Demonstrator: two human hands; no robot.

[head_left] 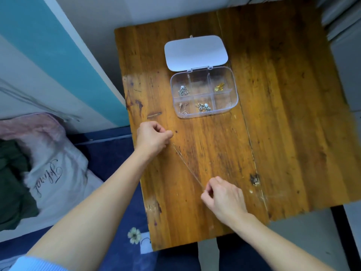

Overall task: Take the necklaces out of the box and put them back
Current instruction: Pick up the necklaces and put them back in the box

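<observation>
A thin pale necklace chain [186, 166] is stretched taut just above the wooden table [283, 124]. My left hand [153, 138] pinches its far end and my right hand [224, 198] pinches its near end. Beyond them lies a clear plastic box [235, 89] with several compartments, its white lid [196, 52] flipped open at the back. Inside are a silver necklace [183, 91] at the back left, a gold one [219, 87] at the back right, a rose-coloured one [183, 108] at the front left and a silver one with a pale stone [203, 107] at the front middle.
The table's left edge runs beside a bed with dark blue bedding [109, 153] and a pink and white pillow [50, 169]. A teal and white wall [58, 55] rises on the left. White furniture [345, 45] stands at the right.
</observation>
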